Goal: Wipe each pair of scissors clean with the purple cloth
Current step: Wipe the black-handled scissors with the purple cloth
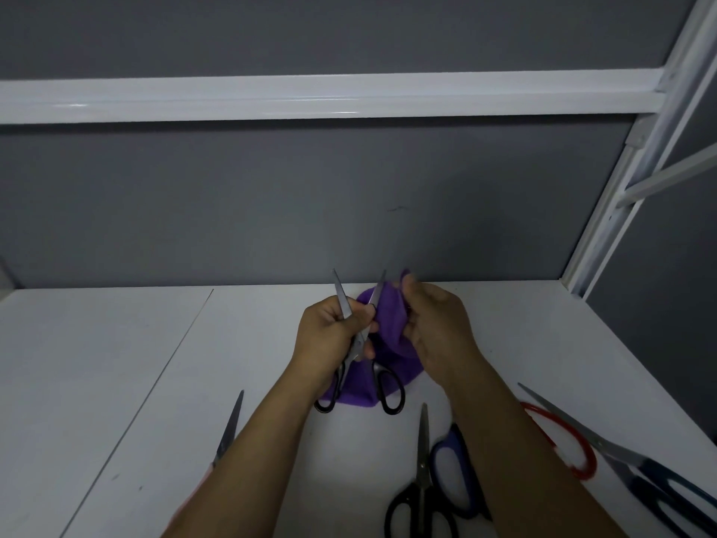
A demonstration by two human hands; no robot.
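Purple cloth (388, 332) is bunched in the right hand (434, 328), fingers clamped on it against one blade of the black-handled scissors (359, 343). These are blades-apart, gripped near the pivot by the left hand (329, 335). Wiping appears underway. Nearer the person than the cloth, apparently awaiting attention: pink-handled scissors (227, 436), a second black-handled pair (421, 495), blue-handled scissors (454, 467), red-handled scissors (562, 440), navy-handled scissors (636, 471). No obstruction on the white table (116, 382).
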